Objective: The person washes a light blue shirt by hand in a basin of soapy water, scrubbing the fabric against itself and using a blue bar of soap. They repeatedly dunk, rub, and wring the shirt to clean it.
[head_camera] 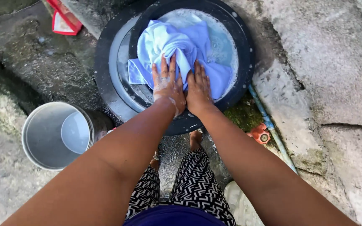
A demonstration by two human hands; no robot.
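Head view: red packet [63, 21] at eleven o'clock cut off by the frame edge; water under the light blue cloth [177, 46] hidden. Cloth lay in the black basin [241, 75] at twelve o'clock. Left hand [167, 86] and right hand [197, 88] pressed flat on cloth, fingers [164, 67] slightly spread. Metal bucket [55, 134] at nine o'clock.

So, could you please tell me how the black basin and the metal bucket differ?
The black basin is dark, wide and shallow, while the metal bucket is silvery, narrower and deeper. The basin holds soapy water and a light blue cloth, pressed down by the left hand and right hand; the bucket holds only a little water and no hand touches it. Both are round and stand on the wet stone ground.
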